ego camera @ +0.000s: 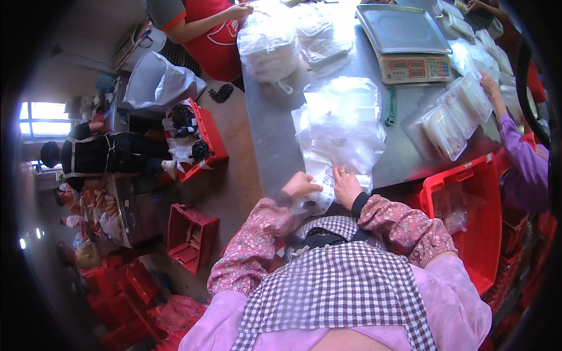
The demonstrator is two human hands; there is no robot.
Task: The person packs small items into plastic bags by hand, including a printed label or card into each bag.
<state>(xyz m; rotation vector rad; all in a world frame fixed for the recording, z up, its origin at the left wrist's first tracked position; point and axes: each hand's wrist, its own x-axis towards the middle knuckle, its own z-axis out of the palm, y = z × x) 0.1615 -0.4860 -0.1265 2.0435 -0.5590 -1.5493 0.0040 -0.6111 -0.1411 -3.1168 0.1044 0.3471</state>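
Note:
At the near edge of the metal table, my left hand (303, 186) pinches the side of a strip of white printed labels (326, 188). My right hand (347, 186) lies just right of the strip, its fingers on the clear plastic bags (344, 118); its fingertip grip cannot be made out. Those bags lie flat in a loose stack reaching away from me. Writing shows on the labels. A green-handled cutter or similar tool (390, 106) rests right of the stack.
A digital scale (404, 44) stands beyond on the metal table (274, 131). Bagged packs (268, 48) sit far left; clear lidded trays (456, 112) lie right, touched by a co-worker's hand (489, 87). A red crate (465, 219) stands at my right. Another person in a red apron (210, 39) works opposite.

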